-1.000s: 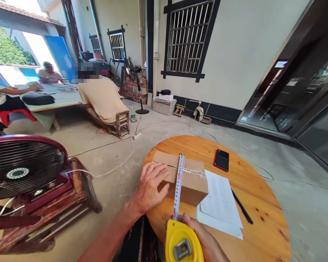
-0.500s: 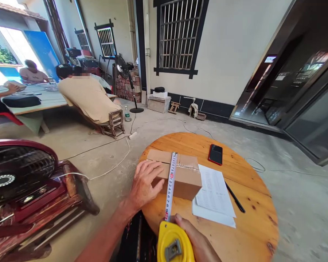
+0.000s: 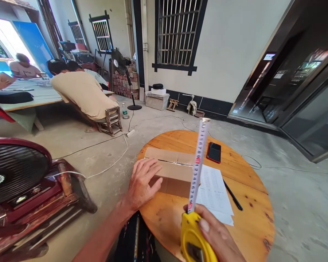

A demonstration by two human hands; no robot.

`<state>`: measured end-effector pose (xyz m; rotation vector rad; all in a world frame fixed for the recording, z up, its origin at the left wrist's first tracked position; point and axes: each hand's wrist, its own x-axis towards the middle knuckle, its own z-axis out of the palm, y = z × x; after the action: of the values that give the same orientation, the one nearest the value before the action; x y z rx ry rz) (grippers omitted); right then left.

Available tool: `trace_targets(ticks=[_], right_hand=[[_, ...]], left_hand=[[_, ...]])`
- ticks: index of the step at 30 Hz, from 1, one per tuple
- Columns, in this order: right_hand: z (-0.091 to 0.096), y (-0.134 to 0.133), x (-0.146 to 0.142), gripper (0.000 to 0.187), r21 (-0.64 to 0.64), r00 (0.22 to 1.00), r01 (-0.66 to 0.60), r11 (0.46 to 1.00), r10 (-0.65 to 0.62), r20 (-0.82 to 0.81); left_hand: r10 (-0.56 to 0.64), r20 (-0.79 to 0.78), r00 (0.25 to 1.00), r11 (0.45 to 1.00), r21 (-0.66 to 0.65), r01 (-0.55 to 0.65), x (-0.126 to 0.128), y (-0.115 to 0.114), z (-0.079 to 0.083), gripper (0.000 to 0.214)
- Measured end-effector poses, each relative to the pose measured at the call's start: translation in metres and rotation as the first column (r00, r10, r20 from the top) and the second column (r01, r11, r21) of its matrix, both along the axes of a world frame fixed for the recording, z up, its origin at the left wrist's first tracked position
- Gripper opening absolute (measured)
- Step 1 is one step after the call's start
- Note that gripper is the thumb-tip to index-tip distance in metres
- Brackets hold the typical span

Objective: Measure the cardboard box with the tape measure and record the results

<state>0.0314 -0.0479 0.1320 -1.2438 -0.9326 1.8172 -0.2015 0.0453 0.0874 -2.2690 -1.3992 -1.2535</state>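
Under your left hand point(image 3: 142, 182), whose fingers lie spread flat, the cardboard box point(image 3: 172, 171) sits on the round tabletop point(image 3: 251, 203), while your right hand's point(image 3: 218, 236) fingers grip the yellow tape measure point(image 3: 192, 238), its blade point(image 3: 198, 163) lifted clear, so measuring looks unfinished.

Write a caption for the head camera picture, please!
Left hand on a cardboard box; right hand holds a yellow tape measure.

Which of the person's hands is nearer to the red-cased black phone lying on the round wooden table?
Right. The right hand, gripping the yellow tape measure, is at the table's near edge, below the red-cased black phone. The left hand rests on the brown cardboard box, farther left.
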Motion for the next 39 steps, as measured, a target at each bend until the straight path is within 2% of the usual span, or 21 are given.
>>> trace_targets(ticks=[3, 6, 9, 12, 15, 18, 21, 23, 26, 29, 31, 33, 36, 39], right_hand=[[0.004, 0.013, 0.024, 0.060, 0.129, 0.973, 0.150, 0.980, -0.169, 0.160], [-0.001, 0.027, 0.039, 0.058, 0.177, 0.956, 0.172, 0.969, -0.207, 0.209], [-0.014, 0.038, 0.041, 0.056, 0.194, 0.979, 0.134, 0.972, -0.161, 0.126], [-0.025, 0.042, 0.035, 0.055, 0.169, 0.991, 0.106, 0.980, -0.118, 0.059], [-0.021, 0.043, 0.028, 0.056, 0.158, 0.989, 0.141, 0.977, -0.145, 0.015], [-0.003, 0.051, 0.023, 0.054, 0.169, 0.987, 0.159, 0.973, -0.153, -0.050], [0.013, 0.076, 0.020, 0.045, 0.173, 0.984, 0.146, 0.974, -0.124, -0.130], [0.018, 0.095, 0.018, 0.040, 0.159, 0.982, 0.135, 0.978, -0.110, -0.153], [0.019, 0.110, 0.016, 0.036, 0.144, 0.986, 0.136, 0.980, -0.120, -0.117], [0.019, 0.094, 0.014, 0.035, 0.101, 0.992, 0.067, 0.993, -0.056, -0.109], [0.019, 0.071, 0.011, 0.038, -0.057, 0.986, -0.047, 0.997, 0.038, -0.161], [0.015, 0.047, 0.005, 0.040, -0.260, 0.969, -0.146, 0.955, 0.085, -0.232], [0.003, 0.022, -0.008, 0.041, -0.424, 0.947, -0.183, 0.887, 0.043, -0.319], [-0.010, 0.014, -0.020, 0.040, -0.451, 0.946, -0.150, 0.880, -0.004, -0.323]], left_hand=[[0.063, 0.091, 0.994, 0.998, -0.008, -0.062, -0.002, -0.006, -0.010, 0.044], [0.147, 0.340, 0.929, 0.988, -0.101, -0.120, -0.006, -0.012, -0.031, 0.068], [0.209, 0.590, 0.780, 0.943, -0.333, 0.000, -0.006, -0.014, -0.056, 0.079], [0.268, 0.702, 0.660, 0.873, -0.467, 0.142, -0.004, -0.011, -0.070, 0.072], [0.328, 0.695, 0.640, 0.847, -0.516, 0.127, -0.008, -0.010, -0.064, 0.063], [0.389, 0.627, 0.675, 0.842, -0.539, 0.016, -0.018, -0.014, -0.042, 0.061], [0.437, 0.577, 0.690, 0.843, -0.531, -0.090, -0.027, -0.015, -0.021, 0.064], [0.421, 0.564, 0.711, 0.840, -0.538, -0.070, -0.027, -0.013, -0.016, 0.066], [0.374, 0.604, 0.704, 0.829, -0.557, 0.037, -0.020, -0.012, -0.023, 0.063], [0.356, 0.655, 0.667, 0.841, -0.535, 0.077, -0.015, -0.018, -0.036, 0.064], [0.344, 0.660, 0.668, 0.853, -0.517, 0.072, -0.014, -0.025, -0.043, 0.066], [0.340, 0.657, 0.673, 0.855, -0.514, 0.071, -0.014, -0.031, -0.047, 0.066], [0.356, 0.662, 0.659, 0.845, -0.529, 0.075, -0.012, -0.036, -0.048, 0.066], [0.376, 0.676, 0.633, 0.836, -0.542, 0.083, -0.007, -0.037, -0.048, 0.065]])
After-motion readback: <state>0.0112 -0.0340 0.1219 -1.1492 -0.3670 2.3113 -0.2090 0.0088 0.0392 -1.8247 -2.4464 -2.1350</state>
